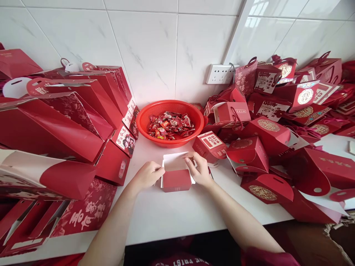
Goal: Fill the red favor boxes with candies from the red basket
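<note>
A small red gift box [176, 181] with a white inside stands on the white table, its lid flap raised at the back. My left hand [149, 175] is closed at the box's left edge, with thumb and bent fingers against the side flap. At the right, my right hand [198, 169] pinches the upper right part of the box, its fingers curled over the white flap. Just behind the box sits a red plastic basket [141, 127] holding many wrapped candies [172, 125].
Red paper gift bags [91, 96] stand packed along the left. Folded red candy boxes [260, 153] are piled on the right, one small box [210, 146] beside the basket. A power strip [220, 74] is on the tiled wall. The white table's [172, 218] front edge is near me.
</note>
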`<state>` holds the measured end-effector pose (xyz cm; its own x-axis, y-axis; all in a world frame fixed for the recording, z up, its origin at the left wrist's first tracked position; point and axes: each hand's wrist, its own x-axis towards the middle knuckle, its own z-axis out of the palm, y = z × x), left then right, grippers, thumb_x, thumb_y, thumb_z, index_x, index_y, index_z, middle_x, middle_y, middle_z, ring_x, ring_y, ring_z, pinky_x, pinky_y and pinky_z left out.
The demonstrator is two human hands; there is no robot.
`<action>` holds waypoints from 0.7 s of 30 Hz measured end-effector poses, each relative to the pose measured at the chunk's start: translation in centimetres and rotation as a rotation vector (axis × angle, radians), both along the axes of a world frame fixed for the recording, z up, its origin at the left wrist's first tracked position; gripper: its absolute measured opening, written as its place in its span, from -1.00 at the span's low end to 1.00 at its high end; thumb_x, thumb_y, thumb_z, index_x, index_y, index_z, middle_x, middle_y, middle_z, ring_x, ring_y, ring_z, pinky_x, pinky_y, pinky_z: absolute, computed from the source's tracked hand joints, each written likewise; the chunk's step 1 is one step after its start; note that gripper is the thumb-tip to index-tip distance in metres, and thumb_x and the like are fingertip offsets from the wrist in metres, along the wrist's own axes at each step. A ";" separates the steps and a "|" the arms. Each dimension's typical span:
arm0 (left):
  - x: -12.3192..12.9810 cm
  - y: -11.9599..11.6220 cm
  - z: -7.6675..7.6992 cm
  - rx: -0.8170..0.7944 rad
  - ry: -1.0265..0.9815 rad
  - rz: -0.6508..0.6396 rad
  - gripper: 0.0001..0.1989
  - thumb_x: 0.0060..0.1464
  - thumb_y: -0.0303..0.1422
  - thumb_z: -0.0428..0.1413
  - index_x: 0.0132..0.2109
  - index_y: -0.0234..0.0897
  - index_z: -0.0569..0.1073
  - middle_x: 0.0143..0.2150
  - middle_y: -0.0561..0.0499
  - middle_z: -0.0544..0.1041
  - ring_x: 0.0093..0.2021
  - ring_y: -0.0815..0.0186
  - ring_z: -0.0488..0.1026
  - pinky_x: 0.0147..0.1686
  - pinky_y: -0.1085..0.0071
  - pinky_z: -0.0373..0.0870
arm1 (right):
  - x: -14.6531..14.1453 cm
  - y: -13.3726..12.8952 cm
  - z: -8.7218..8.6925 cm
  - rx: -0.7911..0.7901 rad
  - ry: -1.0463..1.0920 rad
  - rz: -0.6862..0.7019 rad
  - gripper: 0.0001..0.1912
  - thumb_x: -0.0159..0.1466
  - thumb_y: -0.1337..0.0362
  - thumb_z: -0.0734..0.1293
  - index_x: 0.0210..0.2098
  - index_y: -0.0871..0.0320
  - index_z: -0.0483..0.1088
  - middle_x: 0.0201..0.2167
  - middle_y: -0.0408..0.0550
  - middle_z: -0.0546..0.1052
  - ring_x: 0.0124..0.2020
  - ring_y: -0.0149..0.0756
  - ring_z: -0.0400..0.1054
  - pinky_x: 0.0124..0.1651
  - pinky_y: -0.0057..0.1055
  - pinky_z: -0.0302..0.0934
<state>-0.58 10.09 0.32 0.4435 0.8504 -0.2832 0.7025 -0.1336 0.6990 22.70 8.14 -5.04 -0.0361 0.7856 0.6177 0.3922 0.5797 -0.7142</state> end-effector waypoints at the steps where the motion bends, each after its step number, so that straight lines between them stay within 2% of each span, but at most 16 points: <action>1: 0.0 0.0 -0.1 -0.018 -0.017 -0.002 -0.67 0.10 -0.32 -0.11 -0.61 -0.24 0.13 -0.67 0.14 0.16 -0.60 0.40 0.15 -0.54 0.41 -0.05 | -0.3 0.0 -0.4 0.080 -0.046 -0.037 -0.69 0.47 0.21 0.13 -0.33 0.11 0.40 -0.44 -0.09 0.44 -0.41 -0.30 0.29 -0.25 -0.30 0.16; 4: 0.2 0.1 -0.7 0.053 -0.033 0.040 -0.66 0.09 -0.32 -0.08 -0.61 -0.24 0.09 -0.66 0.14 0.10 -0.59 0.42 0.10 -0.54 0.40 -0.09 | -0.8 0.3 -1.4 0.271 -0.149 -0.126 -0.49 0.50 0.22 0.01 -0.56 0.11 0.24 -0.59 -0.12 0.25 -0.51 -0.31 0.14 -0.31 -0.28 0.06; 7: 0.7 0.0 -1.3 0.262 -0.088 0.144 -0.62 0.12 -0.32 -0.02 -0.60 -0.25 0.03 -0.62 0.15 -0.01 -0.57 0.44 0.02 -0.52 0.41 -0.10 | -1.0 0.7 -2.0 0.316 -0.189 -0.156 -0.44 0.50 0.14 -0.01 -0.62 0.10 0.12 -0.61 -0.15 0.12 -0.53 -0.31 0.04 -0.33 -0.28 0.00; 9: 1.1 0.0 -1.6 0.396 -0.189 0.193 -0.64 0.15 -0.31 0.03 -0.56 -0.26 0.13 -0.59 0.16 0.05 -0.55 0.44 0.07 -0.50 0.44 0.00 | -1.0 1.0 -2.2 0.325 -0.210 -0.164 -0.42 0.50 0.10 -0.02 -0.63 0.10 0.10 -0.60 -0.16 0.08 -0.52 -0.31 0.01 -0.32 -0.28 -0.01; 12: 1.3 -0.1 -1.4 0.588 -0.273 0.110 -0.81 0.23 -0.28 0.05 -0.32 -0.25 0.44 -0.41 0.09 0.36 -0.37 0.36 0.33 -0.29 0.44 0.27 | -0.6 1.3 -2.4 0.329 -0.217 -0.177 -0.42 0.51 0.11 -0.01 -0.64 0.11 0.08 -0.60 -0.17 0.08 -0.52 -0.31 0.00 -0.33 -0.29 -0.02; 13: 1.3 -0.2 -1.3 0.652 -0.250 0.053 -0.80 0.26 -0.27 0.03 -0.24 -0.24 0.49 -0.29 0.03 0.43 -0.25 0.31 0.39 -0.17 0.39 0.31 | -0.5 1.3 -2.4 0.329 -0.217 -0.179 -0.43 0.50 0.13 0.00 -0.64 0.11 0.08 -0.60 -0.17 0.09 -0.52 -0.32 -0.01 -0.33 -0.29 -0.02; 15: 1.3 -0.3 -0.9 0.757 -0.175 -0.041 -0.75 0.29 -0.27 0.01 -0.25 -0.24 0.55 -0.11 -0.07 0.47 -0.05 0.20 0.41 0.04 0.25 0.27 | -0.2 1.3 -2.3 0.324 -0.216 -0.186 -0.45 0.49 0.16 0.03 -0.64 0.11 0.07 -0.61 -0.17 0.09 -0.53 -0.33 -0.01 -0.34 -0.29 -0.02; 18: 1.2 -0.8 -0.3 0.753 -0.255 -0.085 -0.64 0.30 -0.26 0.01 -0.41 -0.28 0.53 -0.01 -0.12 0.50 0.03 0.14 0.40 0.08 0.20 0.25 | 0.1 1.2 -2.1 0.296 -0.214 -0.206 -0.45 0.49 0.20 0.04 -0.65 0.11 0.06 -0.62 -0.18 0.09 -0.55 -0.33 -0.02 -0.34 -0.29 -0.02; 21: 1.1 -1.2 0.3 0.620 -0.512 -0.115 -0.52 0.35 -0.24 -0.07 -0.46 -0.27 0.55 -0.23 -0.10 0.57 -0.13 0.21 0.46 -0.01 0.24 0.32 | 0.3 1.1 -1.8 0.246 -0.212 -0.228 -0.45 0.50 0.23 0.02 -0.64 0.10 0.13 -0.63 -0.17 0.15 -0.56 -0.33 0.04 -0.32 -0.27 0.01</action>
